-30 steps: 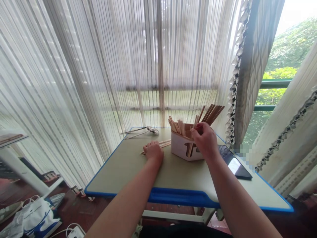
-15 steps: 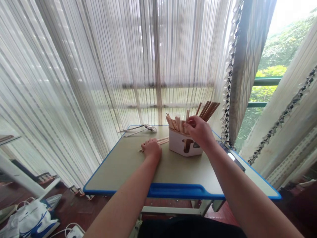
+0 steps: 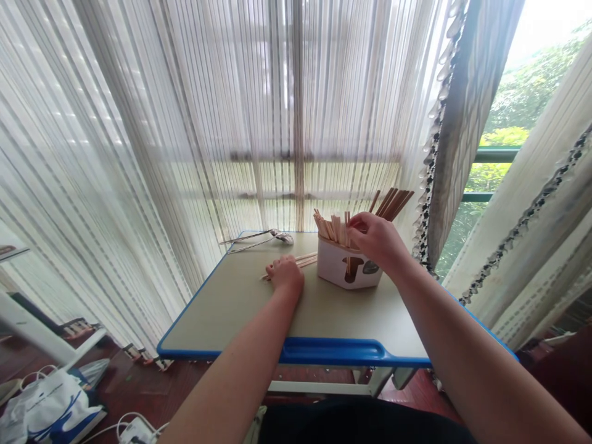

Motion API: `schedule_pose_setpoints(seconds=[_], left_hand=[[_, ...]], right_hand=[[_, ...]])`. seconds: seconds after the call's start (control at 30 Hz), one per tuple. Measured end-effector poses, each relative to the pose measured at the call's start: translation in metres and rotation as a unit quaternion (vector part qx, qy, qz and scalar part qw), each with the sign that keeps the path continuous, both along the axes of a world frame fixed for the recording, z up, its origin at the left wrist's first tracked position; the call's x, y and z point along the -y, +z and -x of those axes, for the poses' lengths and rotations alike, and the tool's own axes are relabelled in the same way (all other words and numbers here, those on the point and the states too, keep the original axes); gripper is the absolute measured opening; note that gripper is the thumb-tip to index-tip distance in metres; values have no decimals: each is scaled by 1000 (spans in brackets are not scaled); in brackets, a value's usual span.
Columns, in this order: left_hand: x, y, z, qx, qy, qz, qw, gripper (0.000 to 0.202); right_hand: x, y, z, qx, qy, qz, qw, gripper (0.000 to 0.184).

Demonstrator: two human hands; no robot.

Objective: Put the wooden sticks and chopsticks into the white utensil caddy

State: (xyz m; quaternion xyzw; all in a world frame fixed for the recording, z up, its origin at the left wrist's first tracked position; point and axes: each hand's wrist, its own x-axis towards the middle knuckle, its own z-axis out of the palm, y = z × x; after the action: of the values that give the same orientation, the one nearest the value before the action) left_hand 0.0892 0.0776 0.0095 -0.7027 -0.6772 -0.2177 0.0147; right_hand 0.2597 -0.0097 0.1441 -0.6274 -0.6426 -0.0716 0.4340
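Note:
My right hand (image 3: 375, 239) is over the white holder (image 3: 345, 270) that stands on the small table (image 3: 259, 308). Its fingers pinch a light wooden chopstick (image 3: 347, 223) standing in the holder's middle. Pale chopsticks (image 3: 327, 227) fill the holder's left side and darker brown chopsticks (image 3: 392, 203) lean out at its right. My left hand (image 3: 287, 275) lies curled on the table left of the holder, on a few loose light chopsticks (image 3: 306, 259) that stick out toward the holder.
Two metal spoons (image 3: 259, 238) lie at the table's far left corner. The table has a blue front rim (image 3: 333, 351). Sheer curtains (image 3: 231, 123) hang close behind it. A white bag (image 3: 50, 410) and cables (image 3: 134, 428) lie on the dark floor at lower left.
My right hand shifted slightly left over the holder, from the brown chopsticks toward the middle, and now pinches a light chopstick. My left hand stayed on the loose chopsticks. The view shifted a little.

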Motion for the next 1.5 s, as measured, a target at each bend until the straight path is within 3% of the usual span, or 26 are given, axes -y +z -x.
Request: schedule_pose_setpoints(seconds=[0.17,0.47,0.67,0.87,1.17,1.33,1.5], left_hand=[[-2,-1,0,6,-5,-7,1000,26],[-3,-3,0,11,-6,-15,1000,26],[-3,-3,0,6,-1,-12,1000,27],[-3,-2,0,1,-4,-3,1000,26],[-1,-1,1,-10,2,12,1000,29],[-4,-5,0,-4,0,-4,1000,28],[-5,-5,0,3,-4,-11,1000,27]], right_hand=[[-3,-8,-1,15,-1,27,1000,15],[-6,-7,-1,67,8,34,997,15],[-12,-10,4,61,-21,18,998,32],[-14,-5,5,63,-7,68,996,20],[-25,-7,-7,39,-61,47,996,17],[-29,-10,-8,-21,3,64,998,24],[-34,-12,-4,-17,43,73,996,20]])
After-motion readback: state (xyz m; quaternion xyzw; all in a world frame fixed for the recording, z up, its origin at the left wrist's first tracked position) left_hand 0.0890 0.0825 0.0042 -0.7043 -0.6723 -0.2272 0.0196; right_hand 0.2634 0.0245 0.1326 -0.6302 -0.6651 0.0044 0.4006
